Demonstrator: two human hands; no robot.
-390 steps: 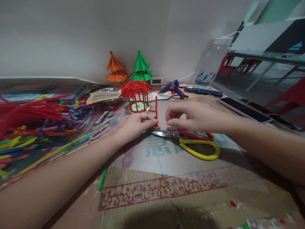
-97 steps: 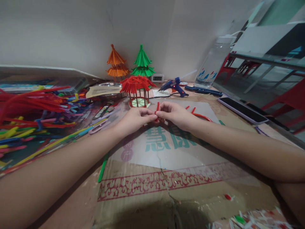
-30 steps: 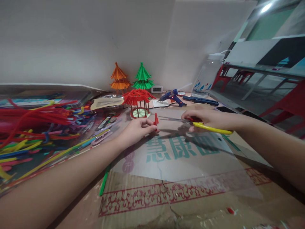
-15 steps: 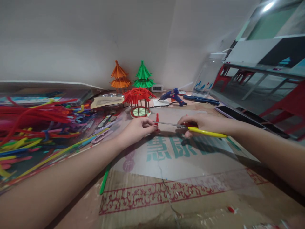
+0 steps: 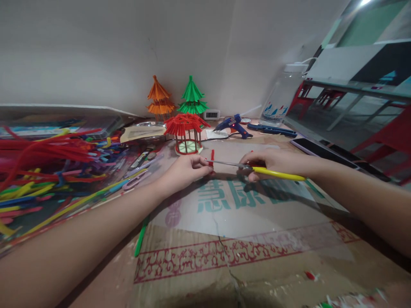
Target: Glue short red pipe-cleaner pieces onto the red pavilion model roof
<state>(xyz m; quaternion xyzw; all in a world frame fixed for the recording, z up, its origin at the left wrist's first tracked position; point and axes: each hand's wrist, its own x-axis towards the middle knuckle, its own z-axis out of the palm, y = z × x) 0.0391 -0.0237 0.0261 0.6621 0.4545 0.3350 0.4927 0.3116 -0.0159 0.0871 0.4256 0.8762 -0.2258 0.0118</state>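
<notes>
My left hand (image 5: 189, 172) pinches a short red pipe cleaner (image 5: 212, 156), which stands up from its fingertips. In my right hand (image 5: 268, 162) is a pair of scissors (image 5: 276, 173) with yellow handles, its blades pointing left and touching or crossing the red piece. Whether the blades are parted I cannot tell. Just behind my left hand stands a small pavilion (image 5: 188, 130) with a red fringed roof, brown posts and a pale round base. An orange two-tiered pavilion (image 5: 159, 100) and a green one (image 5: 192, 98) stand farther back by the wall.
Many coloured pipe cleaners (image 5: 48, 158) fill the left side. A blue glue gun (image 5: 236, 125), a small digital clock (image 5: 212, 114), a clear water bottle (image 5: 278, 96) and a phone (image 5: 321, 152) line the back and right. A printed plastic sheet (image 5: 244, 218) covers the tabletop.
The view has shifted slightly. Both hands keep nearly the same pose, with the scissors still at the red pipe cleaner.
</notes>
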